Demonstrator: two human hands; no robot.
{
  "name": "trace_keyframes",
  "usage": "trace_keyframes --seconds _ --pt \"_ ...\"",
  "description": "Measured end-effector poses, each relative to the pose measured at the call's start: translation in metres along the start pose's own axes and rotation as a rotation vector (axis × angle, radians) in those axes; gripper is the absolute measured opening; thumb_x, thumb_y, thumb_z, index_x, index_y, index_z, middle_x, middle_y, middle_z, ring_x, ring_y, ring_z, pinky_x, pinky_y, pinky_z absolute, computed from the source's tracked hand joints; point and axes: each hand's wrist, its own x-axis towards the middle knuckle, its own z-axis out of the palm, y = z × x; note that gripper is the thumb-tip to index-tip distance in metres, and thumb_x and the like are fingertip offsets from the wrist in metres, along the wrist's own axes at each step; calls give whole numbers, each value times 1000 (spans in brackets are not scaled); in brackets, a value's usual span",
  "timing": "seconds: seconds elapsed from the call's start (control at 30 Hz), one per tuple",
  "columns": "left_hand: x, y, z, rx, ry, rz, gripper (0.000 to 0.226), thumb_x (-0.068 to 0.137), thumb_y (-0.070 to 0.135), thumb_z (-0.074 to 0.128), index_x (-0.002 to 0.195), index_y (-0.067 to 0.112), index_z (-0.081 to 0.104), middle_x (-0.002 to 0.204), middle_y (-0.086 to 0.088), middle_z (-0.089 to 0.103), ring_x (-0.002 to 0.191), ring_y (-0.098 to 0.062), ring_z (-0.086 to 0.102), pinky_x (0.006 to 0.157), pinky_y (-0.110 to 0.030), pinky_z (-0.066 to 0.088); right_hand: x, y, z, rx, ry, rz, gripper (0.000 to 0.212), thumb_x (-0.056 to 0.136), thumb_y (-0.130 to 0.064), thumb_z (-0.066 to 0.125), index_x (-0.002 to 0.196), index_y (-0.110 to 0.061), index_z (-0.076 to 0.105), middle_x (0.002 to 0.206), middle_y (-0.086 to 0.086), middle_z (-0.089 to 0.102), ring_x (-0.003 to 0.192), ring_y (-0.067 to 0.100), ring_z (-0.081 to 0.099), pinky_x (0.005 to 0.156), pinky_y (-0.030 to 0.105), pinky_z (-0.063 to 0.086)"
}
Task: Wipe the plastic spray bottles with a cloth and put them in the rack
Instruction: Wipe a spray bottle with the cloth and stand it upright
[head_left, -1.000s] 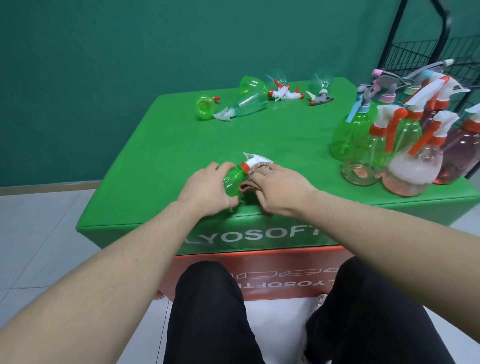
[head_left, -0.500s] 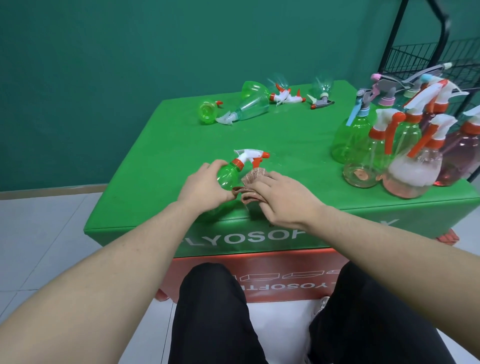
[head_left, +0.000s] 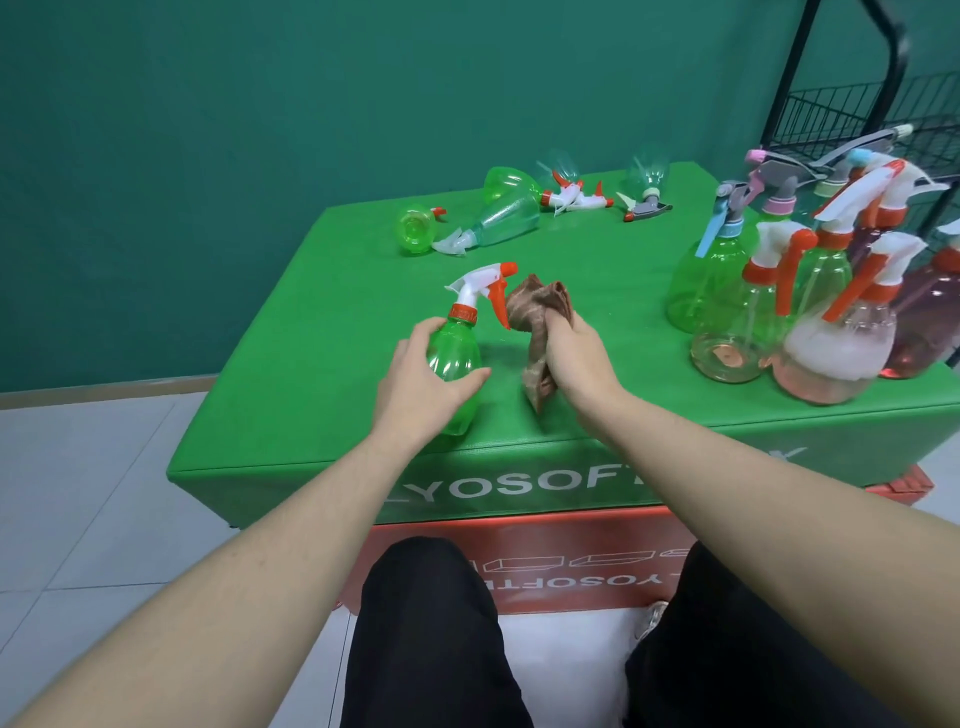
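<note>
Green translucent plastic fills the left hand (head_left: 423, 387): its fingers and thumb are curled round the body of a spray bottle (head_left: 454, 364), which stands nearly upright, leaning a little, on the green mat-covered table (head_left: 332, 332). The bottle's white trigger head with orange nozzle and orange collar rises above the hand, nozzle pointing toward the right hand. The right hand (head_left: 574, 356) is closed in a fist round a brown cloth (head_left: 693, 312), bunched, with one end standing up above the knuckles and the other hanging below to the table surface. The two hands are apart, side by side, with a strip of bare mat between them; the upper end of the cloth sits just beside the bottle's orange trigger, and contact between them cannot be determined.

Beyond the left hand, near the table's far edge, several bottles (head_left: 498, 223) lie on their sides, green and clear, with loose trigger heads beside them. To the right of the right hand, well apart from it, a tight group of upright bottles (head_left: 800, 306) stands, green, clear and pink. Behind that group, past the table's right corner, stands a black wire rack (head_left: 852, 111). Below the forearms are the person's knees in black trousers.
</note>
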Motion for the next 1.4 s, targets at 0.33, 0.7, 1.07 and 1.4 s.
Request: trace_keyframes --seconds 0.33,0.7,1.07,1.4 --pt "-1 16 13 259 -36 5 79 80 48 80 145 32 39 137 -4 49 96 -23 61 76 -32 48 10 -16 20 684 -86 264 33 105 -23 41 81 -18 62 82 6 62 68 18 56 68 29 47" --pt "2 20 10 166 -18 -93 81 78 45 84 143 28 38 135 -7 49 84 -19 60 63 -29 44 -11 2 19 308 -86 171 30 105 -30 44 94 -18 68 90 8 73 86 24 64 86 44 51" --pt "-2 6 -12 -308 -1 -216 82 81 35 84 145 32 31 144 -4 45 109 -18 55 89 -32 45 -18 6 -6 452 -118 305 35 109 -28 38 95 -13 65 88 6 74 87 25 66 94 43 53" --pt "-6 3 8 -977 -262 -365 60 83 35 75 135 12 57 116 -8 73 94 -23 70 95 -44 54 3 -4 -1 512 -93 328 30 108 -25 40 90 -14 62 92 9 67 89 23 59 84 38 48"
